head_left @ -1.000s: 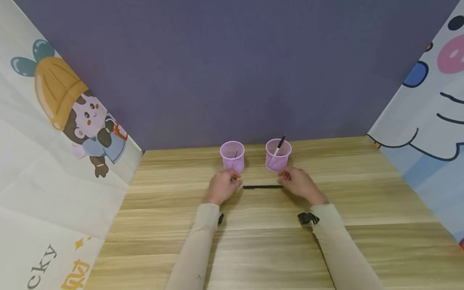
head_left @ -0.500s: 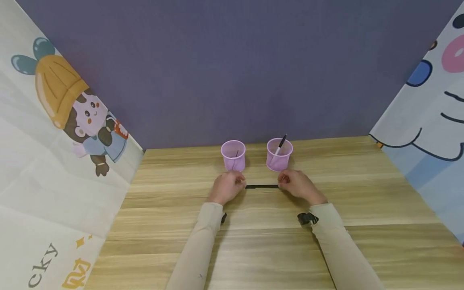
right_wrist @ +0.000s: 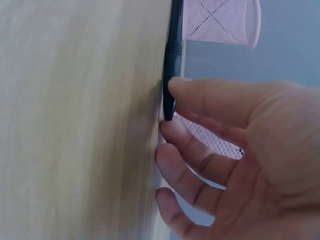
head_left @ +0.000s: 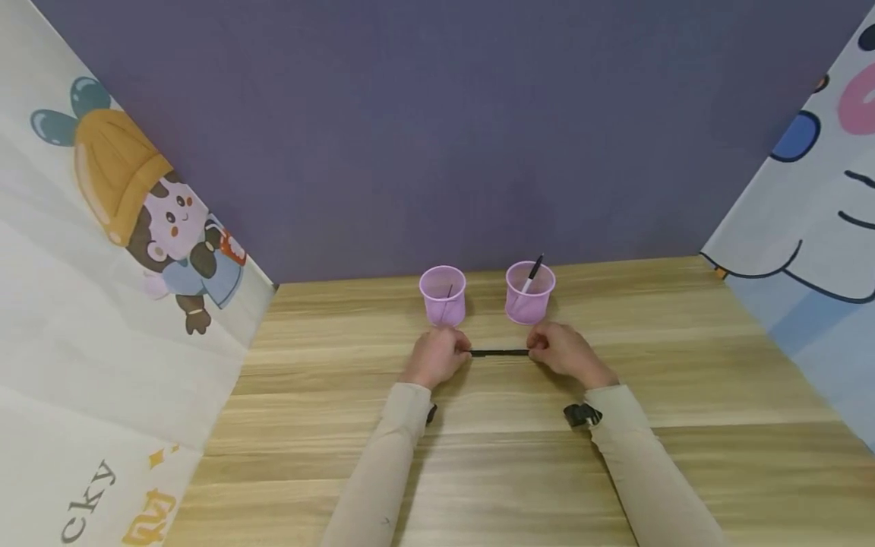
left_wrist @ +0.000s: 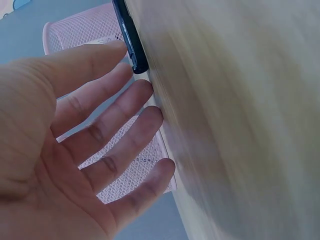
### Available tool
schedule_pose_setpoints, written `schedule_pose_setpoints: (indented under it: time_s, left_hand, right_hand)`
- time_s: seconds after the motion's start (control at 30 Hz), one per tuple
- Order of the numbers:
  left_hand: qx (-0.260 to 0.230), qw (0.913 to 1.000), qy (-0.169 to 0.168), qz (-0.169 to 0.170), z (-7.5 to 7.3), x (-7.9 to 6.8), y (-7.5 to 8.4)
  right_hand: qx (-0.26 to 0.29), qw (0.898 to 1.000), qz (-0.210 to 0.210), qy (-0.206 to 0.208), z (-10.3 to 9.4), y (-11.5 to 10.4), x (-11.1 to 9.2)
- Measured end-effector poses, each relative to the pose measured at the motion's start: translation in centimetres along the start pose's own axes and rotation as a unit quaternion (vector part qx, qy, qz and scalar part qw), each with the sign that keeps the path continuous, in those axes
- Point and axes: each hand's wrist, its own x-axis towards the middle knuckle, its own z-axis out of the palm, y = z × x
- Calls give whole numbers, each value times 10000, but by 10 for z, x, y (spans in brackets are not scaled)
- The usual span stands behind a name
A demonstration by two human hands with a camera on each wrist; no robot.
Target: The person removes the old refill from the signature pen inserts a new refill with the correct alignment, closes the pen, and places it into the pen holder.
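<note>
A black pen (head_left: 500,352) lies crosswise low over the table, held between the two hands. My left hand (head_left: 437,355) pinches its left end. In the left wrist view, the thumb and index finger sit at the clip end of the pen (left_wrist: 131,40), the other fingers spread against the wood. My right hand (head_left: 563,354) pinches the opposite end. The right wrist view shows the thumb on the tapered, ribbed part of the pen (right_wrist: 173,60), with the index finger behind it.
Behind the hands stand two pink mesh cups. The left cup (head_left: 434,307) contains a thin dark stick. A black-and-white pen (head_left: 532,275) leans in the right cup (head_left: 516,307). The wooden table (head_left: 506,471) meets a dark wall panel (head_left: 437,137); printed cloths hang at both sides.
My left hand has moved right and closed onto the pen's left end, where a gap showed before. The right hand has stayed at its end; the cups have not moved.
</note>
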Motion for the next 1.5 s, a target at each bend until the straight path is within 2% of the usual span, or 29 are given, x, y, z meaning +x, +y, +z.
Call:
schedule_pose_setpoints:
  time_s: [0.17, 0.43, 1.0, 1.5]
  left_hand:
    - [-14, 10000, -5, 70, 3, 1, 3]
    - [126, 9998, 130, 83, 6, -1, 0]
    - [113, 9999, 59, 28, 6, -2, 1]
    - [-43, 10000, 27, 77, 5, -1, -1]
  right_hand:
    - [-147, 9998, -55, 105, -2, 2, -3]
    - [-140, 9999, -95, 15, -2, -1, -2]
    - [-277, 9995, -160, 20, 1, -3, -4]
    - [-44, 9999, -141, 86, -3, -7, -5]
